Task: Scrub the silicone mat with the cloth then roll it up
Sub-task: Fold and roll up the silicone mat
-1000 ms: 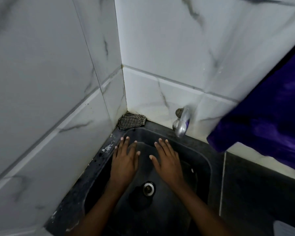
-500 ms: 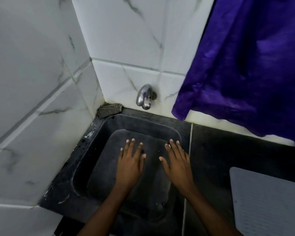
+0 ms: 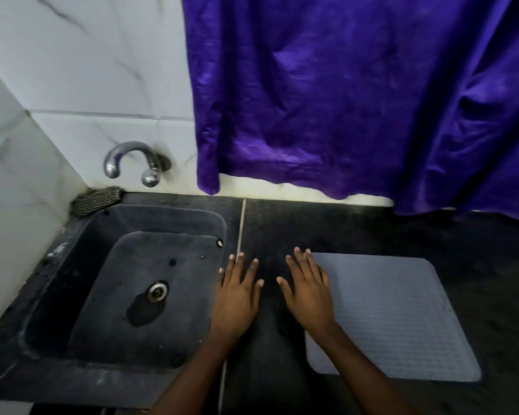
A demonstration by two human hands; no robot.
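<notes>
1. Both hands are released: fingers straight and spread, holding nothing. The left hand (image 3: 237, 298) is over the seam between the sink (image 3: 72, 244) rim and the counter (image 3: 357, 229). The right hand (image 3: 309, 298) overlaps the far-left corner of the silicone mat (image 3: 402, 319). Can't tell whether the palms press down or hover.
2. The mat is grey and ribbed. It lies flat and unrolled on the counter, right of the sink, towards the near edge. Lying flat probably leaves the whole face open for scrubbing.
3. The cloth (image 3: 98, 200) is checked and bunched on the far-left corner of the sink rim, against the tiles, just below the tap (image 3: 132, 160). It is well apart from the mat and both hands. It is likely parked there to stay near the water.
4. Judgement: the task is at its start. The cloth is not picked up, so no scrubbing is possible yet.
5. Likely next move: the left hand reaches far-left across the sink for the cloth, since it is the closer hand.
6. Risk: the mat may slide on the smooth counter. The right hand at the corner looks placed to pin it.
7. The purple curtain (image 3: 357, 100) hangs over the far counter edge, apart from the mat.
</notes>
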